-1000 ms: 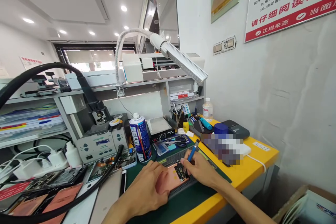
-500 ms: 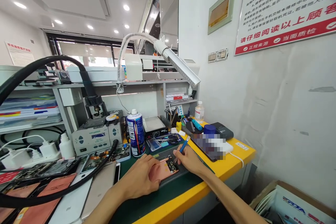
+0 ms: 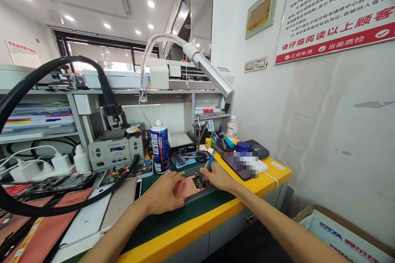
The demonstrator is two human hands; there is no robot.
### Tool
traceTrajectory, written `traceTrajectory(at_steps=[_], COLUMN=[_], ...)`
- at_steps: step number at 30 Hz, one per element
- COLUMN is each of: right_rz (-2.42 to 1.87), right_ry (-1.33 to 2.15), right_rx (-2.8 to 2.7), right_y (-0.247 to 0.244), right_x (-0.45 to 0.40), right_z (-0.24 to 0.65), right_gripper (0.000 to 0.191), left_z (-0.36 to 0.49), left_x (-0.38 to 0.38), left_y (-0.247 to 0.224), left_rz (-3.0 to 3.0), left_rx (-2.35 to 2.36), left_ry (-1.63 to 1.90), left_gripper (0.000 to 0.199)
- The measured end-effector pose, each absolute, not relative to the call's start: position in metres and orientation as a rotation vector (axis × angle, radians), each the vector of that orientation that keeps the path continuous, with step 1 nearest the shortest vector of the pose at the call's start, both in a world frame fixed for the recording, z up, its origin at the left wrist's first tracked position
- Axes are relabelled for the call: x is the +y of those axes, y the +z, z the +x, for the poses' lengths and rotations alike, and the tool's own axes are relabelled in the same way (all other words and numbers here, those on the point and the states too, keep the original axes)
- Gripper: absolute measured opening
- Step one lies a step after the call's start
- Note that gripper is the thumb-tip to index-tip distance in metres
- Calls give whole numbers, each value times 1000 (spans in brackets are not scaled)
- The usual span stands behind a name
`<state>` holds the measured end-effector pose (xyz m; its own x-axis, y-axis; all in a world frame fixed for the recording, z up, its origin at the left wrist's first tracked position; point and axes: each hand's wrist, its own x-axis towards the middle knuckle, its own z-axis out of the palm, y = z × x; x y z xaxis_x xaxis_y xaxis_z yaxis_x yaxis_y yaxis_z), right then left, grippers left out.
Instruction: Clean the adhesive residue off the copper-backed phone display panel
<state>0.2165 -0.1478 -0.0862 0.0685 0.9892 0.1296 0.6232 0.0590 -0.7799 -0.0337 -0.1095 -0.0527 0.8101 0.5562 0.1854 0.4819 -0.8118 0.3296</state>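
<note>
A pink phone body [image 3: 188, 188] with a dark circuit board [image 3: 198, 181] at its right end lies on a grey perforated pad [image 3: 211, 187]. My left hand [image 3: 165, 193] grips the phone's left end, thumb along the near edge and fingers over the far edge. My right hand [image 3: 218, 175] pinches a thin blue tool [image 3: 210, 159], held tilted. The tool's lower tip comes down by the right end of the circuit board; whether it touches is too small to tell.
Behind my hands stand a blue spray can [image 3: 159, 147] and a grey soldering station [image 3: 109, 154]. Several phones, including a white one [image 3: 88, 218], lie at left. A black hose [image 3: 61, 213] arches over them. A dark phone [image 3: 237, 164] lies on the right.
The view has shifted, so the table and hands sit slightly higher and further left. The blue tool stands a little more upright. Both hands keep their holds.
</note>
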Motion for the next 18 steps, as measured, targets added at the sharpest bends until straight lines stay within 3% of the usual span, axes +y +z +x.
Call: traceTrajectory(at_steps=[18], right_rz=[-1573], right_ry=[663], right_rx=[-1712], right_y=[-90], right_x=[-143], right_z=[225], right_gripper=[27], left_z=[-34], left_x=[-110], left_y=[-55], left_rz=[2705], left_rx=[801], left_ry=[432], left_gripper=[43])
